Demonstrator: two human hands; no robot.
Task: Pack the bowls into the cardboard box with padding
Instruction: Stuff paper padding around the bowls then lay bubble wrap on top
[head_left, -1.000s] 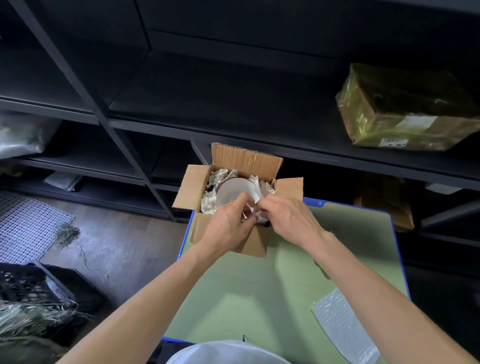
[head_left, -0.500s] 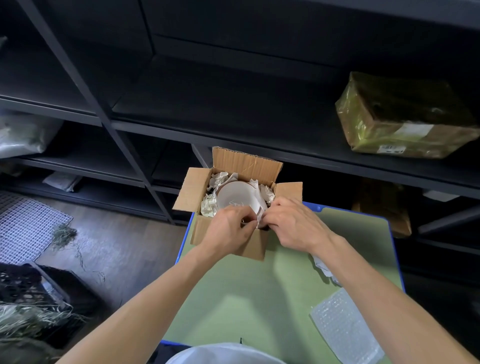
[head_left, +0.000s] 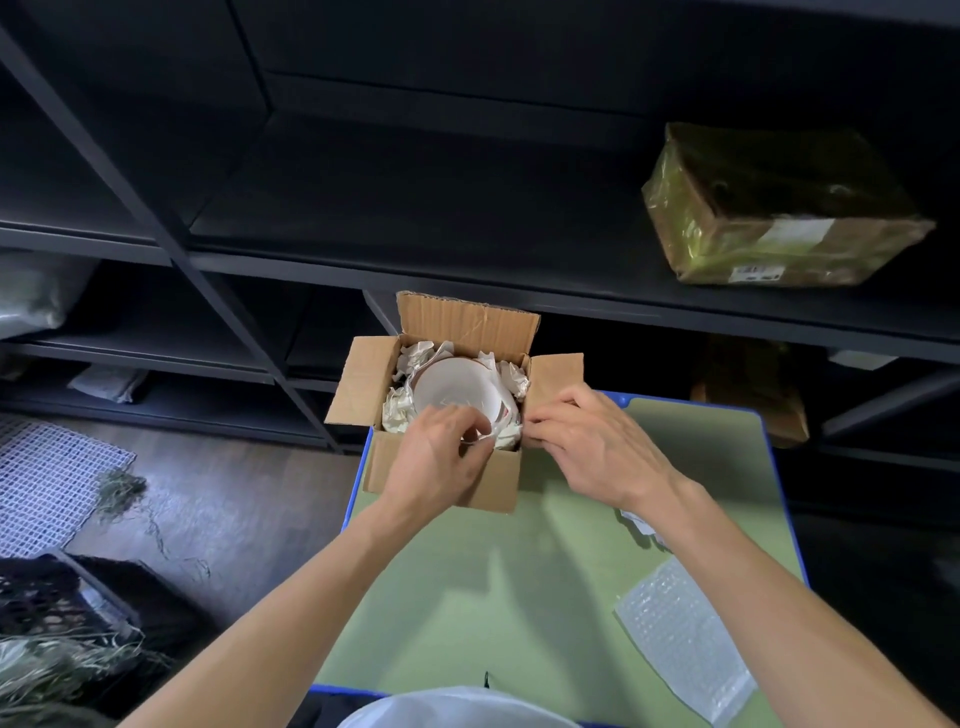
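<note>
An open cardboard box (head_left: 498, 480) stands at the far left corner of the green table (head_left: 519, 597). A white bowl (head_left: 452, 387) lies inside it, ringed by crumpled white paper padding (head_left: 511, 376). My left hand (head_left: 441, 462) is over the box's near edge, fingers pinching paper at the bowl's near rim. Just right of it, my right hand (head_left: 597, 447) rests at the box's near right corner, fingertips on the paper there. The lower part of the bowl is hidden by my hands.
A bubble wrap sheet (head_left: 685, 634) lies on the table's right side, and a scrap of paper (head_left: 636, 522) shows under my right forearm. Dark shelving (head_left: 415, 218) rises behind, holding a wrapped parcel (head_left: 779, 208). A white rounded object (head_left: 457, 709) sits at the near edge. Crates (head_left: 57, 608) stand on the floor at left.
Both hands have shifted slightly nearer and lower at the box's near edge, working the paper around the bowl. The box and bowl stay in place.
</note>
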